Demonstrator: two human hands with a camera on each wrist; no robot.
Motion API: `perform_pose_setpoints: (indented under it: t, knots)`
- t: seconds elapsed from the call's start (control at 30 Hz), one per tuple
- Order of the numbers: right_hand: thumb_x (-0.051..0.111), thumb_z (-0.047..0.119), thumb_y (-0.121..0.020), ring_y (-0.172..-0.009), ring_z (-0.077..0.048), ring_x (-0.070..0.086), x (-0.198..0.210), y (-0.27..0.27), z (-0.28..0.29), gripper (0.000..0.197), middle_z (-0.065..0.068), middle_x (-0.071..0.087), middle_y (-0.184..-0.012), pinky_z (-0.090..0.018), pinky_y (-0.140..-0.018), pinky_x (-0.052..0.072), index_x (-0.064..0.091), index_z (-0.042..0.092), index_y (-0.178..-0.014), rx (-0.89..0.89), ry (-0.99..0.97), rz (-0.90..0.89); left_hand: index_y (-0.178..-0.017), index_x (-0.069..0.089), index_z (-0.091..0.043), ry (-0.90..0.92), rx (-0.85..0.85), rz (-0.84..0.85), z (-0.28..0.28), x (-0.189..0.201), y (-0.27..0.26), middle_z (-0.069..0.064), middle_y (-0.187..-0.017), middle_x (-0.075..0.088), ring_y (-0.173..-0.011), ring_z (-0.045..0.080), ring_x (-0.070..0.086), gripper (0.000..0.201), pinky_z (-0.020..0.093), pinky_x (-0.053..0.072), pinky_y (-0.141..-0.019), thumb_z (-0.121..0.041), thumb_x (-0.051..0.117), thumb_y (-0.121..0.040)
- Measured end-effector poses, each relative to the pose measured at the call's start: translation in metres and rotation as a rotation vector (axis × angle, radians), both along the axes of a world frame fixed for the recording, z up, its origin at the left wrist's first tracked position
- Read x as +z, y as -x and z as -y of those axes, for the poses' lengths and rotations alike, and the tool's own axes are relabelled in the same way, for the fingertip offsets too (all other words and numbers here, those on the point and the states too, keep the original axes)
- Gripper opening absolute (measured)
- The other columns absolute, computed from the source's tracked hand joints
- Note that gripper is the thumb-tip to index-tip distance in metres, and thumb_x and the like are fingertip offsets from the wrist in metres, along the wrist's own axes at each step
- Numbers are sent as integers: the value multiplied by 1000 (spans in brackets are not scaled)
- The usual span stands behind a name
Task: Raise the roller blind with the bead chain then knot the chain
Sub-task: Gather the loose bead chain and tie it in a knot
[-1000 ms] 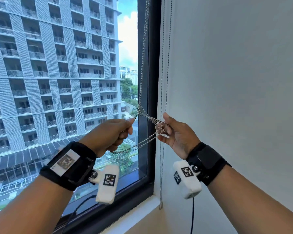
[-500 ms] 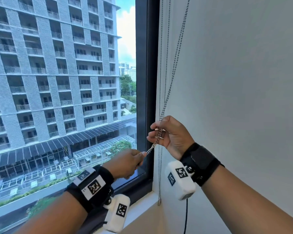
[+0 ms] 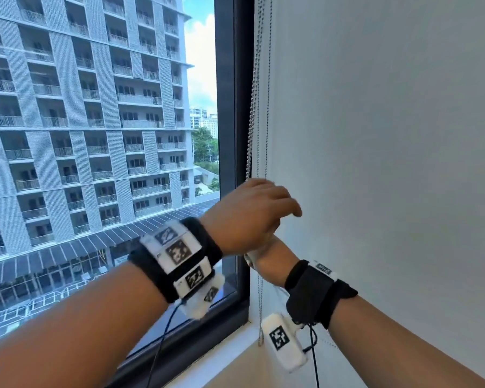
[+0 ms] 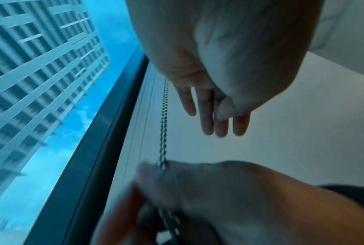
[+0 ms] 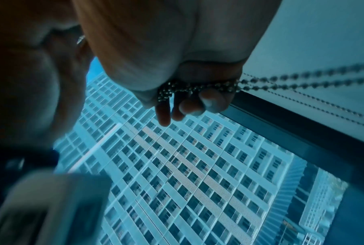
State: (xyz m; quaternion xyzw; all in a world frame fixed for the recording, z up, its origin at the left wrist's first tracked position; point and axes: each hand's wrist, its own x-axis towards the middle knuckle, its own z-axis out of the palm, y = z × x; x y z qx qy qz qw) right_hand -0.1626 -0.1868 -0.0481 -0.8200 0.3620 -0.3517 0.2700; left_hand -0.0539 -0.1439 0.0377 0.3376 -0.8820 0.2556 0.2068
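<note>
- Your left hand [image 3: 249, 217] has swung up from below the window frame and now crosses over your right hand [image 3: 266, 256], covering most of it in the head view.
- Your left hand is open: in the left wrist view its fingers [image 4: 206, 114] stretch out straight with nothing in them, just beside the bead chain [image 3: 252, 107] without touching it.
- Your right hand sits lower than half a second ago, under the left wrist; in the right wrist view its fingers [image 5: 210, 99] curl around a bunched clump of beads, with two strands running taut out of the fist towards the wall.
- That bead chain hangs as a doubled, twisted line along the right edge of the dark window frame [image 3: 227, 135], coming down from the top of the head view to disappear behind your left hand.
- A thinner second chain [image 3: 268, 93] hangs just beside it against the white wall [image 3: 389, 163], and its lower loop [image 3: 260, 317] reaches down to near the sill [image 3: 221, 357].
- Whether a knot has formed inside your right fist cannot be told; the beads there are too bunched.
</note>
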Motion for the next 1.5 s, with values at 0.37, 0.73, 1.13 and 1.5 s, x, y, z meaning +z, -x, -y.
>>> perform_pose_setpoints:
  t: [0.37,0.73,1.13,1.5]
  knots:
    - [60,27,-95,-54,-3,45,70,41,1,16,17,53,-58,-27,-61,39,63,22,-81,-36,227,241,-90,61,-23,-64,51,-153,10,29,-51,-17,-74,48,-75,7,49,32,38,44,-88,-54,58,-85]
    - [63,23,-92,-45,-2,43,172,16,-25,18,12,52,-59,-21,-51,35,63,20,-74,1,450,284,-117,67,-7,479,-44,-663,-1,9,-38,17,-103,45,-86,21,49,37,35,50,-68,7,47,-88]
    - [59,27,-94,-71,-8,57,185,-6,-28,20,4,66,-78,-23,-65,42,71,11,-90,4,641,13,-131,61,-3,-179,-245,-1759,7,32,-12,4,-126,57,-88,12,69,42,20,55,-67,8,43,-95]
    - [56,25,-95,-66,-13,56,184,13,-14,20,-6,68,-78,-29,-63,45,66,9,-87,-24,586,35,-78,78,-4,-787,-62,-1445,6,67,-24,11,-73,72,-59,9,57,14,11,50,-49,-6,69,-89]
